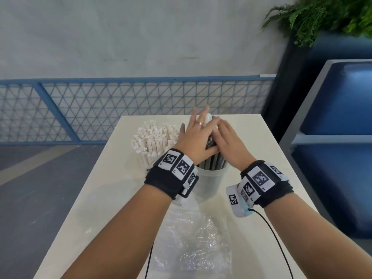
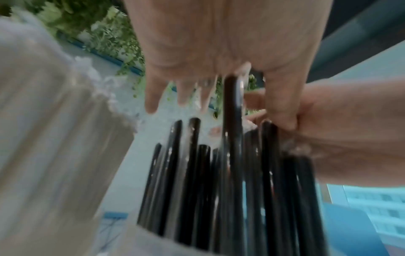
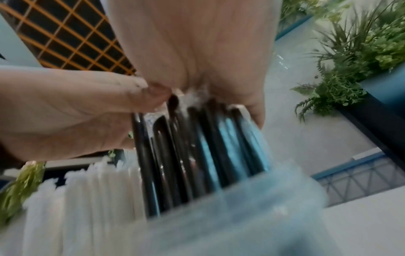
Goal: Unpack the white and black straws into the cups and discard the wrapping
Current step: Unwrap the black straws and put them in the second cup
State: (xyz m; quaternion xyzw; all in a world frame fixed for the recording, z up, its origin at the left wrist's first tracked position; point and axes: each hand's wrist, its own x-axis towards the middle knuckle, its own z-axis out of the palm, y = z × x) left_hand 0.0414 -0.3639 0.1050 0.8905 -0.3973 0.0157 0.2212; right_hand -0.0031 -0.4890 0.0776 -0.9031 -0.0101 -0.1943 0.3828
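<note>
A bundle of black straws [image 1: 213, 164] stands in a translucent cup [image 1: 209, 183] at the middle of the white table [image 1: 112, 198]. My left hand [image 1: 193, 135] lies over the straw tops with straight, spread fingers and its thumb against the bundle. My right hand [image 1: 227, 141] rests its palm on the same tops from the right, fingers stretched forward over them. In the left wrist view the black straws [image 2: 197, 173] rise toward my palm. In the right wrist view the black straws [image 3: 175, 155] press against my right palm. White straws [image 1: 153, 137] fill a second cup to the left.
Crumpled clear plastic wrapping [image 1: 193, 248] lies on the table near its front edge, between my forearms. A blue mesh railing [image 1: 120, 105] runs behind the table. A blue bench [image 1: 338, 117] stands to the right, with a fern [image 1: 322, 15] above it.
</note>
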